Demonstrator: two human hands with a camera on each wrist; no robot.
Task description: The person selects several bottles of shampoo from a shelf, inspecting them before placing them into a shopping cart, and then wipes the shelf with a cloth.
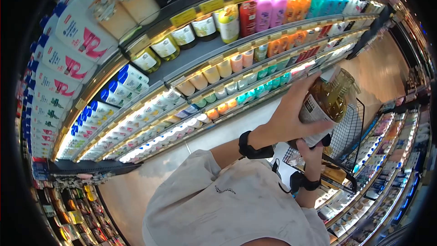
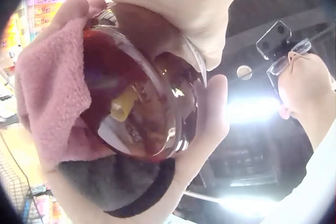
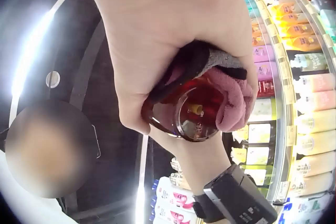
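My left hand (image 1: 289, 116) grips a clear bottle (image 1: 338, 104) of amber liquid with a pale printed label, its fingers and thumb round the side. The bottle is tilted, held out in front of the body. Below it, my right hand (image 1: 312, 153) holds the bottle's base. In the left wrist view a pink fuzzy cloth (image 2: 55, 90) with a dark grey part (image 2: 118, 179) lies between the right hand and the glass. Through the rounded base a small yellow piece (image 2: 124, 106) shows inside. From the right wrist view, the right hand (image 3: 178, 29) wraps cloth and bottle together.
Curved, lit shelves of bottles (image 1: 268, 11) run along the left and far side, with yellow price tags (image 1: 211, 5). A black wire basket (image 1: 348, 132) stands just beyond the hands. More stocked shelves (image 1: 382, 173) line the right; pale floor (image 1: 382, 66) lies between.
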